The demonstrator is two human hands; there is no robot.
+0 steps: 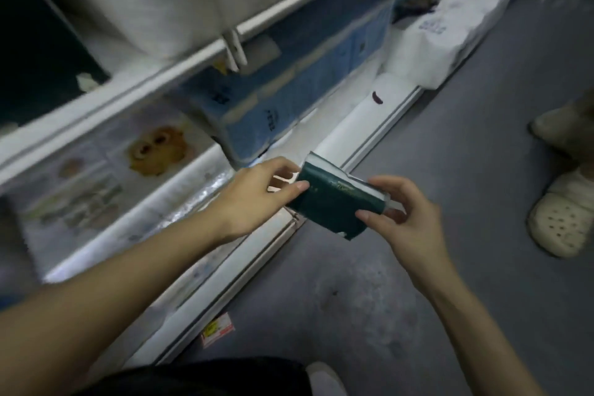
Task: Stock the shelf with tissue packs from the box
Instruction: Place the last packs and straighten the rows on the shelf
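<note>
On the bottom shelf [350,125], patterned packs [106,177] fill the left bay and blue packs [289,99] stand beside them. Your left hand [257,193] pinches the left end of a dark green tissue pack [334,202], thumb on its top face and fingers curled beneath. The pack hangs in the air just above the shelf's front rail [379,138], touching nothing but your hands. Its long axis runs from hand to hand, slanting across the rail. Your right hand [405,222] clasps the other end, thumb at the near edge and fingers bent round the far corner. The bare strip of shelf lies beyond the pack, up and to its right, so the placing looks to be a push away from you. Your left hand is on the shelf side. Someone's pale clogs [559,218] stand well apart on the floor. The box is out of view.
</note>
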